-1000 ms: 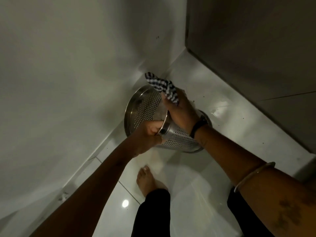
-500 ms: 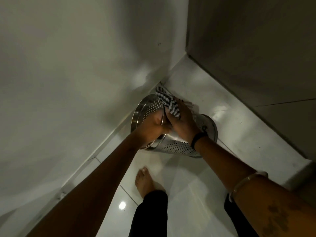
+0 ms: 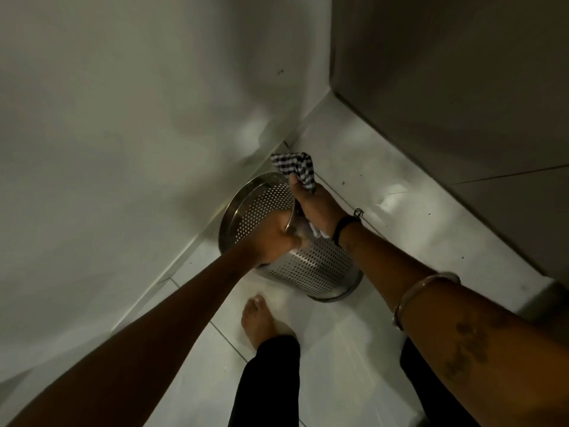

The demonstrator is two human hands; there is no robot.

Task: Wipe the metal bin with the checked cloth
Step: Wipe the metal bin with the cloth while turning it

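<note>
In the head view, a perforated metal bin [image 3: 311,266] sits at the centre of the frame, tilted so that its open mouth faces the upper left, toward the pale wall [image 3: 123,118] that fills the left half of the picture. Its base ring rests on the white floor tiles [image 3: 354,349] at lower right of the bin, close to the line where wall and floor meet. The left hand [image 3: 274,238] comes in along a long forearm from the lower left corner and is closed around the near part of the bin's rim, with the thumb on the outside and the fingers reaching inside the mouth. The right hand [image 3: 314,201] enters from the lower right and clasps the checked cloth [image 3: 297,167] against the same stretch of rim, just above the left hand; a bunched black-and-white end of the cloth sticks out above the knuckles, and a smaller bit shows below the palm, though the light is dim and how much cloth lies against the metal is hard to make out. A black band [image 3: 343,226] circles the right wrist and a pale bangle [image 3: 421,291] sits further up that forearm. A bare foot [image 3: 261,318] stands on the tiles below the bin, with dark trouser legs [image 3: 268,380] at the bottom edge. A dark panel [image 3: 462,87] fills the upper right.
</note>
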